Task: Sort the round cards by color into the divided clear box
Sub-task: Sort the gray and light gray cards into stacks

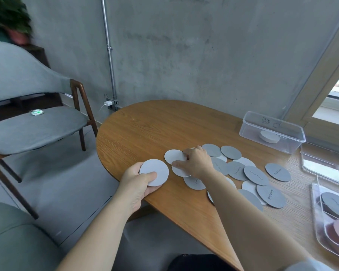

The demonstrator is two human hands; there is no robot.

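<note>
My left hand [139, 184] holds a white round card [154, 171] at the table's near-left edge, thumb on top. My right hand [196, 162] reaches across and pinches another white card [173, 156] lying on the wood, with a third white card [179, 171] under its thumb. Several grey and white round cards [255, 175] lie spread to the right, some with handwriting. A clear box [249, 127] at the back right holds a white stack [269, 136]. The divided clear box [319, 204] at the right edge holds grey and brownish cards.
The oval wooden table [145, 130] ends close to my left hand. A clear lid [321, 163] lies between the two boxes. A grey chair [27, 122] stands to the left, a concrete wall behind, a window frame at the far right.
</note>
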